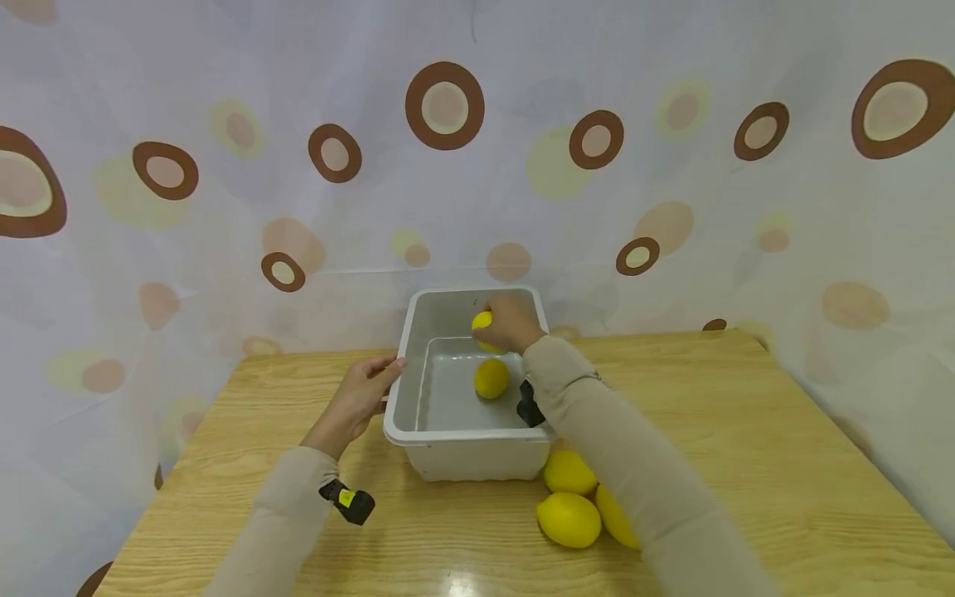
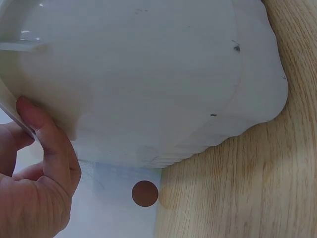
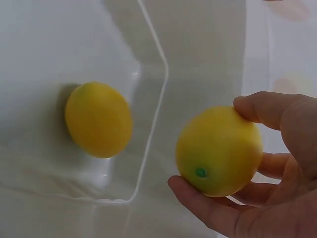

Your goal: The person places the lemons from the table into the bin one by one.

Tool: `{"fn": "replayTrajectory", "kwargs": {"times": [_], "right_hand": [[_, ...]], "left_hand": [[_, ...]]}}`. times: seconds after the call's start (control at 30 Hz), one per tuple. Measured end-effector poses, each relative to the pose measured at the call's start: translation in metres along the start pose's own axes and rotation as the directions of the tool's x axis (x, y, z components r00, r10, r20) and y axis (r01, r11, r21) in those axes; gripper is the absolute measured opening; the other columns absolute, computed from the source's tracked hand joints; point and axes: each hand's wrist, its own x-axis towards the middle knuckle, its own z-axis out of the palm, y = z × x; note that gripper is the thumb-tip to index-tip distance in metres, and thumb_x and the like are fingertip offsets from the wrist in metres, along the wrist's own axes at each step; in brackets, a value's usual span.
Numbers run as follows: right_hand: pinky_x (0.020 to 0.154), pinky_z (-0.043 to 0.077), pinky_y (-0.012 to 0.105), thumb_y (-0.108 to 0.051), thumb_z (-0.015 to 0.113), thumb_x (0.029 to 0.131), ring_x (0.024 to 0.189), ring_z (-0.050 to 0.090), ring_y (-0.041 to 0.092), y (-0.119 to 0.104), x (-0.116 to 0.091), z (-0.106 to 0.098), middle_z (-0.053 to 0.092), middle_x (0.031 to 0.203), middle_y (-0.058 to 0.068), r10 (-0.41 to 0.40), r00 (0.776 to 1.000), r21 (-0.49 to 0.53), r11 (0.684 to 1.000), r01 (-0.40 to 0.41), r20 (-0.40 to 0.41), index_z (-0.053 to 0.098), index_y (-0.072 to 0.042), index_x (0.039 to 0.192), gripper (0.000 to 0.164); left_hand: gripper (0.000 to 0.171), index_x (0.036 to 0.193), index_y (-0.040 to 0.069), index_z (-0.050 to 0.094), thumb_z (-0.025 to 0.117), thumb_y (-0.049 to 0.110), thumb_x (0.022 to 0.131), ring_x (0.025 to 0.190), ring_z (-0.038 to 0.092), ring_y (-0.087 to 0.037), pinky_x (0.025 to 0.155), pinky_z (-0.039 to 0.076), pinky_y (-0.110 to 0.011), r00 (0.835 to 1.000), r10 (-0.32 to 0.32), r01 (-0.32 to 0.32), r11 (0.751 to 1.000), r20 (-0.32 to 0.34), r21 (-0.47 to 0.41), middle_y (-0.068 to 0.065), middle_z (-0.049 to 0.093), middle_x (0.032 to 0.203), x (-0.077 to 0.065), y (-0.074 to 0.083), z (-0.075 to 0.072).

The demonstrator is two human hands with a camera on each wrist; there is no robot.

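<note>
A white plastic bin (image 1: 477, 458) stands on the wooden table. My left hand (image 1: 361, 396) grips its left rim; in the left wrist view that hand (image 2: 47, 173) pinches the edge between thumb and fingers. Inside the bin's far part, my right hand (image 1: 511, 322) holds a lemon (image 1: 482, 321). The right wrist view shows this lemon (image 3: 218, 151), with a green tip, between the thumb and fingers of the right hand (image 3: 282, 163). A second lemon (image 1: 492, 379) lies on the bin's floor, below and nearer than the held one.
Several lemons (image 1: 569, 520) rest on the table (image 1: 746, 464) by the bin's near right corner, partly covered by my right forearm. Behind the table hangs a pale curtain (image 1: 477, 215) with brown ring prints, close behind the bin.
</note>
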Motion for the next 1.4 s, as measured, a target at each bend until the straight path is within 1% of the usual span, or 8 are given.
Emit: {"fn": "replayTrajectory", "kwargs": {"times": [0.13, 0.23, 0.33, 0.5, 0.8, 1.13, 1.3, 1.4], "right_hand": [[0.065, 0.046, 0.026, -0.020, 0.067, 0.086, 0.077, 0.053, 0.020, 0.006, -0.001, 0.010, 0.061, 0.093, 0.011, 0.057, 0.998, -0.025, 0.998, -0.056, 0.027, 0.062, 0.004, 0.105, 0.031], [0.072, 0.049, 0.030, -0.017, 0.069, 0.084, 0.083, 0.055, 0.022, 0.011, -0.001, 0.017, 0.063, 0.100, 0.013, 0.081, 0.996, -0.075, 0.994, -0.078, 0.038, 0.061, 0.004, 0.108, 0.033], [0.077, 0.050, 0.033, -0.015, 0.070, 0.084, 0.086, 0.057, 0.023, 0.016, 0.000, 0.022, 0.064, 0.100, 0.013, 0.092, 0.994, -0.144, 0.986, -0.083, 0.058, 0.061, 0.003, 0.106, 0.030], [0.079, 0.050, 0.035, -0.013, 0.071, 0.082, 0.086, 0.057, 0.024, 0.019, 0.001, 0.027, 0.063, 0.097, 0.012, 0.089, 0.993, -0.222, 0.973, -0.070, 0.079, 0.059, 0.001, 0.105, 0.030], [0.084, 0.049, 0.041, -0.007, 0.074, 0.080, 0.089, 0.057, 0.026, 0.019, 0.001, 0.031, 0.063, 0.097, 0.012, 0.066, 0.993, -0.305, 0.952, -0.033, 0.100, 0.057, 0.000, 0.108, 0.033], [0.087, 0.049, 0.043, -0.003, 0.073, 0.079, 0.096, 0.059, 0.029, 0.021, 0.002, 0.034, 0.064, 0.104, 0.014, 0.067, 0.989, -0.323, 0.946, -0.020, 0.133, 0.058, 0.000, 0.111, 0.036], [0.085, 0.049, 0.043, -0.002, 0.073, 0.078, 0.094, 0.059, 0.028, 0.023, 0.004, 0.036, 0.065, 0.103, 0.014, 0.069, 0.987, -0.338, 0.941, -0.016, 0.146, 0.060, 0.000, 0.110, 0.034], [0.084, 0.049, 0.041, 0.000, 0.069, 0.080, 0.093, 0.059, 0.027, 0.024, 0.005, 0.036, 0.066, 0.104, 0.014, 0.071, 0.983, -0.358, 0.934, -0.007, 0.166, 0.061, 0.000, 0.109, 0.030]], "left_hand": [[0.048, 0.138, 0.001, 0.047, 0.051, 0.030, 0.101, 0.106, 0.059, -0.026, 0.081, 0.055, -0.036, 1.000, -0.003, 0.003, 1.000, 0.000, -0.002, -0.021, 0.053, 0.130, 0.000, -0.002, -0.001], [0.048, 0.138, 0.001, 0.047, 0.051, 0.029, 0.101, 0.106, 0.059, -0.026, 0.080, 0.055, -0.035, 1.000, -0.002, 0.002, 1.000, -0.001, -0.005, -0.021, 0.053, 0.130, 0.000, -0.002, -0.001], [0.048, 0.139, 0.001, 0.047, 0.052, 0.029, 0.100, 0.104, 0.060, -0.025, 0.079, 0.055, -0.035, 1.000, 0.004, -0.004, 1.000, 0.004, -0.015, -0.021, 0.053, 0.130, 0.000, -0.002, 0.000], [0.047, 0.138, 0.000, 0.047, 0.052, 0.028, 0.100, 0.100, 0.060, -0.021, 0.078, 0.055, -0.034, 1.000, 0.009, -0.009, 1.000, -0.002, -0.012, -0.020, 0.054, 0.128, 0.000, 0.000, 0.001], [0.046, 0.138, 0.001, 0.047, 0.051, 0.028, 0.101, 0.106, 0.059, -0.026, 0.080, 0.055, -0.036, 1.000, -0.003, 0.003, 1.000, 0.003, -0.021, -0.019, 0.053, 0.129, -0.001, 0.001, 0.002], [0.046, 0.139, 0.001, 0.046, 0.050, 0.028, 0.101, 0.105, 0.059, -0.025, 0.081, 0.055, -0.037, 1.000, -0.008, 0.008, 1.000, 0.001, -0.017, -0.019, 0.053, 0.129, -0.001, 0.001, 0.002], [0.047, 0.139, 0.001, 0.046, 0.050, 0.028, 0.101, 0.106, 0.059, -0.025, 0.081, 0.055, -0.038, 1.000, -0.009, 0.009, 1.000, 0.003, -0.017, -0.019, 0.053, 0.129, -0.001, 0.001, 0.002], [0.046, 0.139, 0.001, 0.046, 0.050, 0.027, 0.101, 0.106, 0.060, -0.025, 0.081, 0.055, -0.038, 1.000, -0.009, 0.009, 1.000, 0.003, -0.021, -0.019, 0.054, 0.129, 0.000, 0.000, 0.002]]}}
